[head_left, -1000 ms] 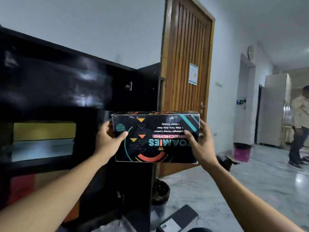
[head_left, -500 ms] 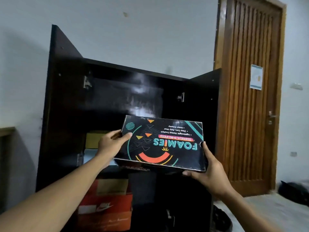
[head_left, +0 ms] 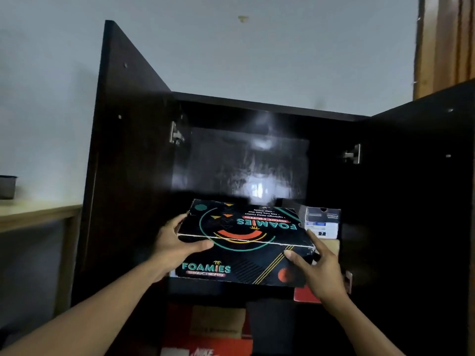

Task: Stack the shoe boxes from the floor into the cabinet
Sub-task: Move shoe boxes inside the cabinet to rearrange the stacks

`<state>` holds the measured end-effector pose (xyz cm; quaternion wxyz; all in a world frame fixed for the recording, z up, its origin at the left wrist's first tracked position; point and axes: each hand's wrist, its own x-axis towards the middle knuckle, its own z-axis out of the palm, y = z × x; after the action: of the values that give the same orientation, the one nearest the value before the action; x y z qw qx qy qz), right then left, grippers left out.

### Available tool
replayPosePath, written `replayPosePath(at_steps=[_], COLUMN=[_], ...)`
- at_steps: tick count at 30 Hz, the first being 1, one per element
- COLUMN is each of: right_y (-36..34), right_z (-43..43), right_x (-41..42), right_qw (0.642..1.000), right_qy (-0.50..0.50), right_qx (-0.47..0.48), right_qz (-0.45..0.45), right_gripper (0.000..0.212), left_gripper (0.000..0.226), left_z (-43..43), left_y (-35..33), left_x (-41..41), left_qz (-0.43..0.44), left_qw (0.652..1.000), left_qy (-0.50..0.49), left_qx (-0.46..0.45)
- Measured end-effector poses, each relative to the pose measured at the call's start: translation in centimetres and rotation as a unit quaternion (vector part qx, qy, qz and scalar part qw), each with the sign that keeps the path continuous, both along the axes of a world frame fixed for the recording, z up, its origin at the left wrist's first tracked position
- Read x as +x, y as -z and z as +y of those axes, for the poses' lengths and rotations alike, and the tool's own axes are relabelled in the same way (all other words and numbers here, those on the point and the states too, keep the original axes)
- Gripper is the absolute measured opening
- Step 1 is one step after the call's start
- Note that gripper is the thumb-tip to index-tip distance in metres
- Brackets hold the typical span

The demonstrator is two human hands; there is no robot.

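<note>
A black Foamies Skechers shoe box (head_left: 244,242) with teal, orange and yellow graphics is at the mouth of the upper shelf of a dark cabinet (head_left: 133,155). My left hand (head_left: 177,245) grips its left end, thumb along the front edge. My right hand (head_left: 318,268) holds its right front corner. A grey and white shoe box (head_left: 322,222) stands on the same shelf just right of it. Below, a red Nike box (head_left: 205,348) and a brown box (head_left: 218,322) fill the lower shelf.
Both cabinet doors stand open: the left door (head_left: 120,124) and the right door (head_left: 421,201). A wooden table (head_left: 36,214) is at the left. A wooden room door (head_left: 447,42) shows at the top right. The upper shelf's back is dark and glossy.
The box has gone from in front of the cabinet, held up and tilted, into the upper shelf opening. My view has turned left and closer to the cabinet.
</note>
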<state>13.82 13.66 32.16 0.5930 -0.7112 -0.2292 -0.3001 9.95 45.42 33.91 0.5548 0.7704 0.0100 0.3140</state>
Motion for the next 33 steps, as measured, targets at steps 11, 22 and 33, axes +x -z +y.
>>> replayPosePath(at_steps=[11, 22, 33], right_y=[-2.4, 2.5, 2.2], right_z=[8.2, 12.0, 14.5], right_x=[17.4, 24.9, 30.3], right_qw=[0.993, 0.99, 0.957], right_qy=[0.072, 0.025, 0.005], right_qx=[0.094, -0.127, -0.278], right_qz=[-0.002, -0.048, 0.083], right_gripper=[0.049, 0.067, 0.098], left_gripper=[0.098, 0.058, 0.103], left_z=[4.0, 4.9, 8.0], left_y=[-4.1, 2.1, 4.4], left_x=[13.6, 21.1, 25.6], left_qz=[-0.078, -0.087, 0.144], left_qw=[0.98, 0.901, 0.914], left_qy=[-0.178, -0.333, -0.195], left_qx=[0.051, 0.265, 0.325])
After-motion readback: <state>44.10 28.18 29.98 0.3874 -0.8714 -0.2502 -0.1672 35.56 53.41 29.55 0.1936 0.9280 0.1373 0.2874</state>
